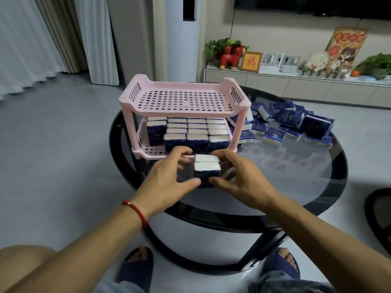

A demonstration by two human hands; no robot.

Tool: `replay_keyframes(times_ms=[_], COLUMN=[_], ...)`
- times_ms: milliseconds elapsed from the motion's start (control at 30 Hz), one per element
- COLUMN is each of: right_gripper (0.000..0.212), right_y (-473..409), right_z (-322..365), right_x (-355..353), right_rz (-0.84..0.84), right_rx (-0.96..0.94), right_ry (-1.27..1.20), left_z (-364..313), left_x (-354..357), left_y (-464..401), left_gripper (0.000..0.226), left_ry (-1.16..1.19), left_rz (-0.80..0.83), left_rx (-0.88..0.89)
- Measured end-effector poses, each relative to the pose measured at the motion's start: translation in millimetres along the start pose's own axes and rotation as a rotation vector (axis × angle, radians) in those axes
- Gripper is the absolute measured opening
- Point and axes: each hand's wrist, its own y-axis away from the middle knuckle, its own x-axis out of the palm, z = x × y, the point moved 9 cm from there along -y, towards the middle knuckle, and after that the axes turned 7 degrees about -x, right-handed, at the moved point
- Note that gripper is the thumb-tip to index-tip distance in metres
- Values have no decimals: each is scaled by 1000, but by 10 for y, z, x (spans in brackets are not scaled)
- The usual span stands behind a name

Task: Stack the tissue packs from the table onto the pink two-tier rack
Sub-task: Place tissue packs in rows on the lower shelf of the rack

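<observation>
Both hands, left hand (169, 178) and right hand (239, 176), have fingers curled round two upright tissue packs (207, 171) on the table (296, 182), just before the pink rack (182, 102), whose lower tier lies straight ahead.

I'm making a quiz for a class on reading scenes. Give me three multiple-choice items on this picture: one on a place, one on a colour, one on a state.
1. Where does the loose pile of tissue packs lie?
A. on the glass table, right of the rack
B. on the floor
C. on the top tier

2. What colour is the rack?
A. green
B. pink
C. black

3. How is the top tier?
A. full
B. half full
C. empty

Answers:
1. A, since the packs lie heaped on the glass table beside the rack's right posts.
2. B, as its posts and grids are pale pink.
3. C, for its grid is bare while the lower tier holds rows of packs.
</observation>
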Motion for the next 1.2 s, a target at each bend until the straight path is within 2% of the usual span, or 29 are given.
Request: replay_keyframes(times_ms=[67, 133, 200, 267, 300, 433, 533, 600, 733, 933, 1067, 1200], right_gripper=[54, 53, 48, 46, 47, 49, 47, 46, 46, 54, 56, 61], right_y=[-22, -45, -66, -88, -102, -197, -325, -445, -765, -1160, -1361, -1453], right_z=[-14, -15, 7, 63, 102, 285, 455, 574, 775, 795, 715, 670], right_x=[15, 32, 40, 32, 21, 38, 118, 160, 166, 369, 483, 552], right_rz=[5, -3, -13, -27, -36, -52, -3, 18, -48, -99, -82, -47], right_rx=[29, 45, 53, 50, 46, 42, 21, -5, -47, -66, -4, 41], right_ry=[0, 14, 15, 9, 2, -51, -61, -59, -67, 51, 202, 464], left_z=[-50, 16, 346, 733, 848, 931, 921, 918, 871, 822, 844, 843], left_x=[-495, -971, -1183, -1101, -1005, -830, -906, -956, -1019, -1072, -1065, -1066], left_y=[110, 226, 179, 6, -85, -295, -362, -393, -398, -385, -396, -412], left_gripper=[33, 24, 29, 38, 41, 20, 16, 14, 10, 7, 8, 11], left_ry=[45, 36, 71, 209, 280, 362, 336, 309, 345, 305, 330, 364], left_rz=[-293, -586, -696, -608, -538, -407, -367, -348, -349, -384, -385, -391], left_rx=[38, -1, -178, -376, -418, -420, -425, -415, -377, -364, -369, -364])
